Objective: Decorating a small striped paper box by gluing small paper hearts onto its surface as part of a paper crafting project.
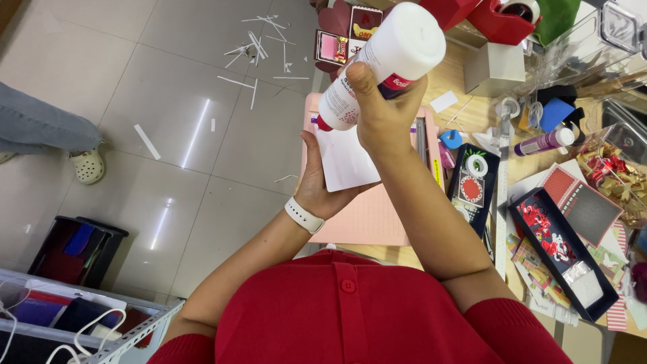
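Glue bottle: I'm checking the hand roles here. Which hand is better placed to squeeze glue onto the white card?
Right. The right hand already grips the glue bottle, nozzle tilted down at the white card; the left hand is busy holding that card.

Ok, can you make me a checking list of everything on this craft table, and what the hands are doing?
Surface: wooden table, with a pink cutting mat under the work.
Job's things: white glue bottle, tipped nozzle-down over a white card.
Clutter: purple tube, red tape dispenser, clear ruler, long black box with red shapes, paper scraps.
Hands: right hand grips the bottle; left hand holds the card from underneath.
Cables: white cord on the metal shelf, lower left.
Surroundings: grey tiled floor with white paper strips; another person's leg and pale shoe.
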